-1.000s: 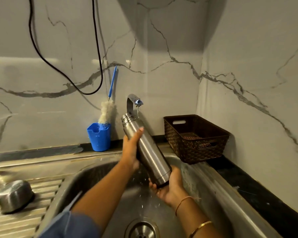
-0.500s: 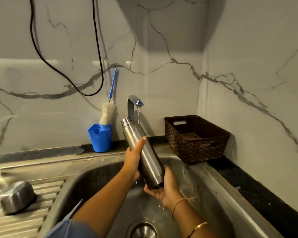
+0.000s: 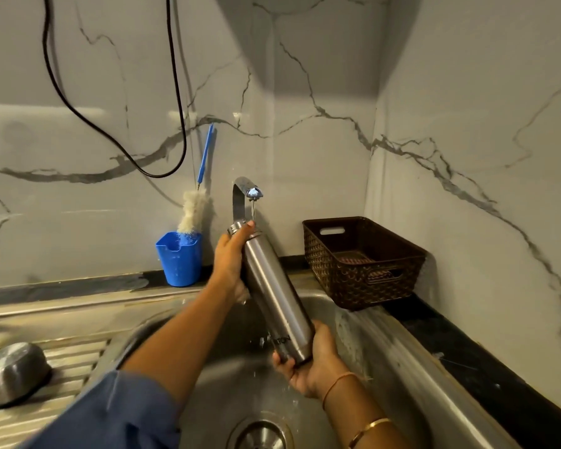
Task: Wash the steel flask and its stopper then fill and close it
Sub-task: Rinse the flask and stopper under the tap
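Steel flask (image 3: 274,293): held tilted at frame centre.
The body is a slim cylinder of brushed steel, tapering at a rounded shoulder to a narrow neck with a ringed collar. Dark lettering runs near the base. The long axis leans, with the neck end uppermost just above frame centre and the base end lower and to the right. The left hand (image 3: 229,264) grips the neck, one fingertip over the collar. The right hand (image 3: 311,364) cups the base. Whether the mouth is closed cannot be determined.
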`<state>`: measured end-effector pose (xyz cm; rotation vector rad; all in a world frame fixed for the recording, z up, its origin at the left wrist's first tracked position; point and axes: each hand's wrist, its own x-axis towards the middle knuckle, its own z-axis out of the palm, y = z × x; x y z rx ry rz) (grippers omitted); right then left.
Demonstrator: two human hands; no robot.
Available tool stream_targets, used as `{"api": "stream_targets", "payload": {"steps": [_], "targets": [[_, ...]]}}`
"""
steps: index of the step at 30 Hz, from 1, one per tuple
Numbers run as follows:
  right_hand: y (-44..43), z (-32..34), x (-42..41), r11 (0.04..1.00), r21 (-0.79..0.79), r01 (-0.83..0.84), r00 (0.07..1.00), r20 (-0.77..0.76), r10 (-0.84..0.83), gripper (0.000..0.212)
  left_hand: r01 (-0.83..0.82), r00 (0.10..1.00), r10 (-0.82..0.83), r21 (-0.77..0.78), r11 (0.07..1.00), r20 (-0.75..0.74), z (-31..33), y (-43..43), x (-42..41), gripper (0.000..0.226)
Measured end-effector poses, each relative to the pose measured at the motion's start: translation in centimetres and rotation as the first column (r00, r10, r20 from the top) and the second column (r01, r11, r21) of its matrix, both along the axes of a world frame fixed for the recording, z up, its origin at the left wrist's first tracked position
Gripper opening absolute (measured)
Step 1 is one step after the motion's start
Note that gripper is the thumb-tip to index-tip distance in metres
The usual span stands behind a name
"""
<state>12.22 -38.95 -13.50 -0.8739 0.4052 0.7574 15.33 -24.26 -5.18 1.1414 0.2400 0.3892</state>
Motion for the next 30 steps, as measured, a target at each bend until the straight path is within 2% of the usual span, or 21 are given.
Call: {"api": "stream_targets", "payload": {"steps": [2, 4, 7, 10, 12, 14, 17, 20, 23, 26, 28, 30], "targets": [[-0.1, -0.4, 0.3, 0.998, 0.044, -0.053, 0.998, -0.023, 0.054, 0.06, 0.084, 0.995, -0.076, 0.118, 0.989, -0.07, 1.8, 0.8, 0.2, 0.045], [-0.2, -0.6, 0.3, 0.996, 0.072, -0.059, 0.997, -0.05, 0.063, 0.062, 0.226, 0.967, -0.192, 0.213, 0.95, -0.17, 3.2, 1.0, 0.3, 0.042], [-0.5, -0.6, 0.3, 0.999, -0.012, 0.043, 0.997, -0.056, -0.044, 0.058, 0.342, 0.93, -0.314, 0.135, 0.93, -0.19, 5.0, 0.8, 0.7, 0.031], [-0.5, -0.7, 0.3, 0.984, -0.062, 0.165, 0.985, -0.048, -0.168, 0.052, 0.264, 0.953, -0.247, 0.082, 0.961, -0.173, 5.1, -0.8, 1.6, 0.013], [-0.1, -0.9, 0.2, 0.982, -0.038, 0.187, 0.981, -0.053, -0.189, 0.051, 0.171, 0.98, -0.164, 0.058, 0.983, -0.114, 4.3, -2.1, 1.9, 0.019], [0.2, -1.0, 0.2, 0.981, -0.015, 0.193, 0.98, -0.047, -0.193, 0.049, 0.063, 0.997, -0.058, 0.103, 0.993, -0.057, 3.1, -2.6, 2.4, 0.03], [0.3, -0.9, 0.3, 0.984, 0.038, 0.176, 0.984, -0.019, -0.175, 0.045, -0.023, 0.997, 0.033, 0.154, 0.988, -0.063, 2.3, -2.1, 2.2, 0.043], [0.7, -0.4, 0.2, 0.988, 0.105, 0.111, 0.992, 0.053, -0.117, 0.046, -0.026, 0.999, 0.032, 0.153, 0.988, -0.039, 2.1, -1.5, 1.2, 0.037], [1.8, 0.2, 0.0, 0.973, 0.219, 0.075, 0.989, 0.11, -0.101, 0.045, -0.017, 1.0, 0.02, 0.282, 0.959, -0.006, 0.1, -1.8, -0.2, 0.052], [2.5, 0.2, -0.3, 0.949, 0.309, 0.067, 0.976, 0.179, -0.127, 0.044, 0.079, 0.996, -0.064, 0.326, 0.942, -0.056, -3.7, -2.8, -1.7, 0.065], [2.6, 0.0, -0.3, 0.961, 0.273, 0.042, 0.972, 0.213, -0.103, 0.044, 0.125, 0.991, -0.1, 0.319, 0.939, -0.093, -5.9, -2.8, -2.5, 0.078], [2.7, -0.1, -0.5, 0.981, 0.195, -0.008, 0.965, 0.257, -0.043, 0.045, 0.124, 0.99, -0.1, 0.255, 0.959, -0.103, -7.0, -1.8, -2.8, 0.079]]}}
